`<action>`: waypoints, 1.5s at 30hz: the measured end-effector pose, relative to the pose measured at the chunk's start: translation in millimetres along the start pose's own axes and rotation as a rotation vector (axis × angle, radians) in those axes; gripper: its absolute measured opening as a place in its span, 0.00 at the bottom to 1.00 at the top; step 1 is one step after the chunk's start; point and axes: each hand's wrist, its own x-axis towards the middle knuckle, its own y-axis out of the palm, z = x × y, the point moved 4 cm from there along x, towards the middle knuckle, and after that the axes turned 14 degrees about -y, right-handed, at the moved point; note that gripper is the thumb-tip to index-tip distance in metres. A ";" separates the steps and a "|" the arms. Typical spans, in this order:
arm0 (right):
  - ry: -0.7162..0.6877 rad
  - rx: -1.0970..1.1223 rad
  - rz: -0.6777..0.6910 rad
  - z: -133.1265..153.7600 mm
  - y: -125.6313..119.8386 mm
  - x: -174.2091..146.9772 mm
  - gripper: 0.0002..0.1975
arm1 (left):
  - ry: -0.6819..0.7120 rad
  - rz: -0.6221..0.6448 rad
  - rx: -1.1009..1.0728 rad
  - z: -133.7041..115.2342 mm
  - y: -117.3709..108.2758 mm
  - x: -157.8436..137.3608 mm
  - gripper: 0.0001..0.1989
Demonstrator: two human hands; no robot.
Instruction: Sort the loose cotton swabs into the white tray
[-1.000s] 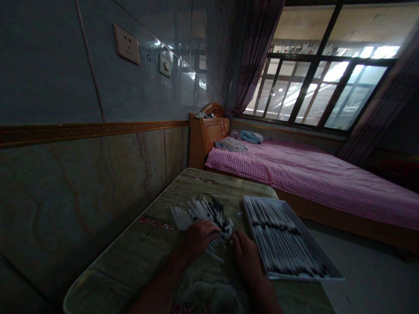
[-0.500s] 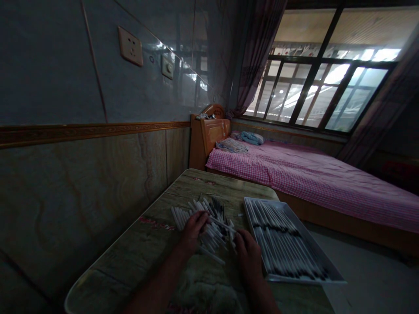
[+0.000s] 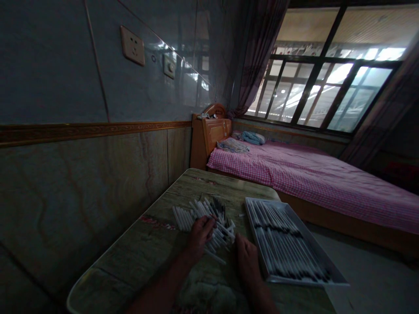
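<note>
My left hand [image 3: 200, 234] is over a loose pile of white pen barrels [image 3: 183, 219] on the table, fingers pinched. A slim white pen barrel [image 3: 225, 230] runs from its fingertips toward the right. Dark thin pen parts [image 3: 218, 206] lie bunched at the far side of the pile. Just right of the pile, my right hand [image 3: 248, 256] is curled closed near the table top; whatever its fingers hold is hidden. Beside it stands a shallow white tray [image 3: 270, 278] with rows of white pens with black sections [image 3: 288, 244].
The marble-patterned table [image 3: 131, 270] has rounded corners and sits along the tiled wall [image 3: 137, 161]. Beyond it is a bed with a pink checked sheet [image 3: 294, 174] and a wooden headboard [image 3: 212, 131]. The tray's right end reaches past the table's right edge.
The white barrel that spanned both hands no longer reaches my right hand. My right hand has drawn slightly down and closed more; my left hand has shifted slightly right and down.
</note>
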 end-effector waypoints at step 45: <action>0.350 0.444 0.050 -2.2 16.6 -12.6 0.27 | 0.046 -0.086 0.080 -4.1 -4.2 0.2 0.19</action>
